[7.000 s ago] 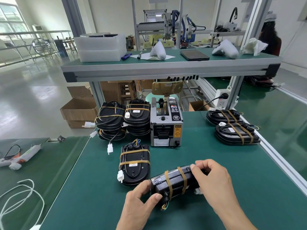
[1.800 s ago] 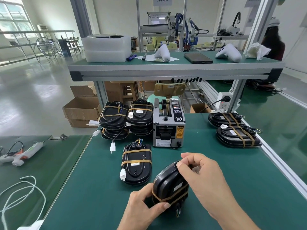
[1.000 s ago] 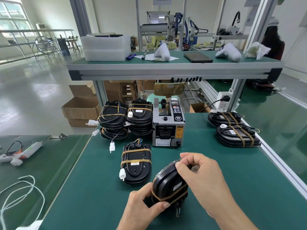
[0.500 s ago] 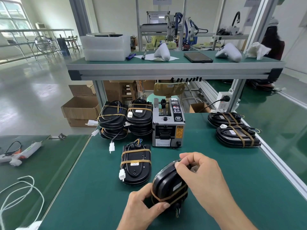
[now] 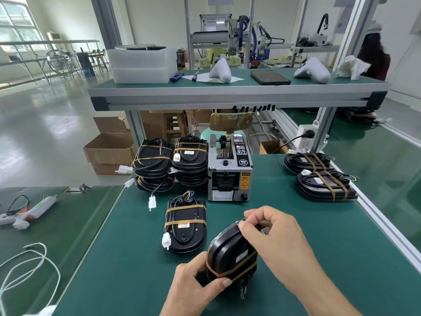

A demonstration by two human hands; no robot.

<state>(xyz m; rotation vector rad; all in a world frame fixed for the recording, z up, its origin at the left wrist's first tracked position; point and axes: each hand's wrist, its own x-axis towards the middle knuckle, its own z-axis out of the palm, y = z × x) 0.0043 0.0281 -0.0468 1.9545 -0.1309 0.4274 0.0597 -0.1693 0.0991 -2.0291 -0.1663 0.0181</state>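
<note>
Black housing point(image 5: 230, 249), bound with a tan band, stands on edge on the green bench point(image 5: 319, 236). Left hand point(image 5: 193, 286) grips its lower end, thumb across the band; right hand point(image 5: 273, 238) pinches its top edge. A banded unit point(image 5: 185, 226) lies just left; tape dispenser point(image 5: 229, 172) behind.

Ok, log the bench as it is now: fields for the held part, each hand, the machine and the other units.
held part: black housing, upright, brown tape band round it
left hand: grips its lower end, thumb on the band
right hand: pinches its top edge
machine: tape dispenser, behind the hands
nearest unit: taped unit, flat on the green mat, left of the held part
other units: back-left stacks; right pair, all taped
</note>
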